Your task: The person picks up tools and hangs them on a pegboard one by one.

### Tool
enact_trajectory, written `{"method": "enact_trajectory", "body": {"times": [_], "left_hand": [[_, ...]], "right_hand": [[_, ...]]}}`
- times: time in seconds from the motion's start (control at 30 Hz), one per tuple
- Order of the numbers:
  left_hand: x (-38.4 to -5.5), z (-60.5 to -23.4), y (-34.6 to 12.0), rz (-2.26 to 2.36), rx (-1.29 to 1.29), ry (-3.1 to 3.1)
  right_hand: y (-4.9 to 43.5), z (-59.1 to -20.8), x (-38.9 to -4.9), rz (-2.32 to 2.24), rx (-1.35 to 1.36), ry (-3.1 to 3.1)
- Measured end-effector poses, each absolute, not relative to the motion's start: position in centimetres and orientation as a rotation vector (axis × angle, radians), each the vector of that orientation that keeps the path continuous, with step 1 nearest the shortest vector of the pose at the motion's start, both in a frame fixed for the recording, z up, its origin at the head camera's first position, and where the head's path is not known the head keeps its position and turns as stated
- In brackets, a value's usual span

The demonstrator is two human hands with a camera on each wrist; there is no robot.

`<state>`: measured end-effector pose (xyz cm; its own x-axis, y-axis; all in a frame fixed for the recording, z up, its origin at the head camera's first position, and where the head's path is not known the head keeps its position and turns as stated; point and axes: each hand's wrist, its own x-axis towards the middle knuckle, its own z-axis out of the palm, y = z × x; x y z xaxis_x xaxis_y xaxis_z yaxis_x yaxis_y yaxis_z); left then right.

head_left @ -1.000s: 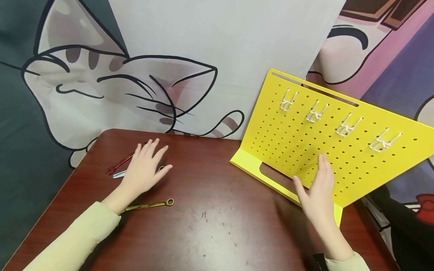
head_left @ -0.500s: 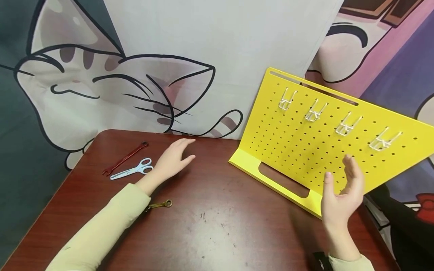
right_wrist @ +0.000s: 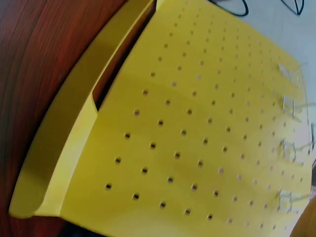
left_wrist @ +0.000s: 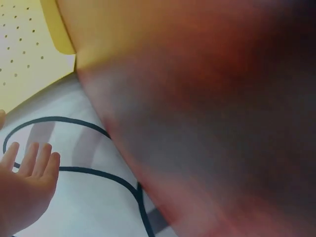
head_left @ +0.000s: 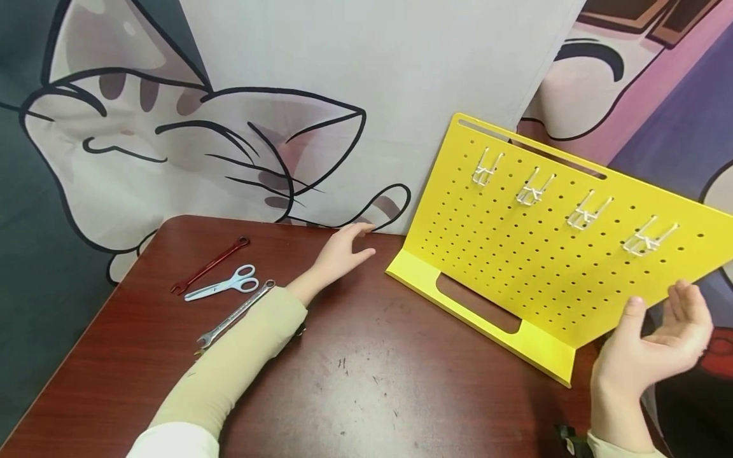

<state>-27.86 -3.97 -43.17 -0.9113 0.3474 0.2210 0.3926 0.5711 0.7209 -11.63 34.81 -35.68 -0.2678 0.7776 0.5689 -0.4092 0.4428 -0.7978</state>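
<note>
My left hand (head_left: 340,251) reaches over the table's far edge, short of the left end of a yellow pegboard (head_left: 515,254). Its fingers are extended and nothing is in it; the left wrist view also shows this empty hand (left_wrist: 29,192). Off the board's lower right corner, my right hand (head_left: 647,350) is raised with loosely bent fingers, holding nothing. Several white wire hooks (head_left: 531,191) are fixed in a row across the board's upper part. In the right wrist view the pegboard (right_wrist: 197,128) fills most of the picture.
On the table (head_left: 343,394), to the left, lie a red wrench (head_left: 212,264), light-blue scissors (head_left: 226,284) and a silver wrench (head_left: 237,313). My left sleeve (head_left: 240,356) covers most of a gold wrench. A printed cloth (head_left: 458,57) hangs right behind the table.
My left hand has moved right, from above the tools towards the pegboard, uncovering the scissors and both the red and silver wrenches. My right hand has moved right, away from the board's front.
</note>
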Motion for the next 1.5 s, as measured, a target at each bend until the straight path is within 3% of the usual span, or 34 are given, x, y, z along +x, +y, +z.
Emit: {"method": "enact_trajectory", "body": {"times": [0.37,0.73,1.0,1.5], "left_hand": [[-30.4,-41.6,0.4,-1.592,-0.576,-2.651],[-32.0,-40.4,4.0,-1.804,-0.479,-2.579],[-32.5,-39.8,6.4,-2.200,-0.246,-2.333],[-32.8,-39.7,6.8,-2.070,-0.252,-2.397]], "right_hand": [[37.7,-36.3,-11.5,1.272,-0.642,-1.403],[40.1,-37.9,-12.7,1.602,-0.656,-1.176],[40.9,-38.5,-13.3,1.727,-0.643,-1.008],[42.6,-39.4,-14.2,1.690,-0.703,-0.936]]}}
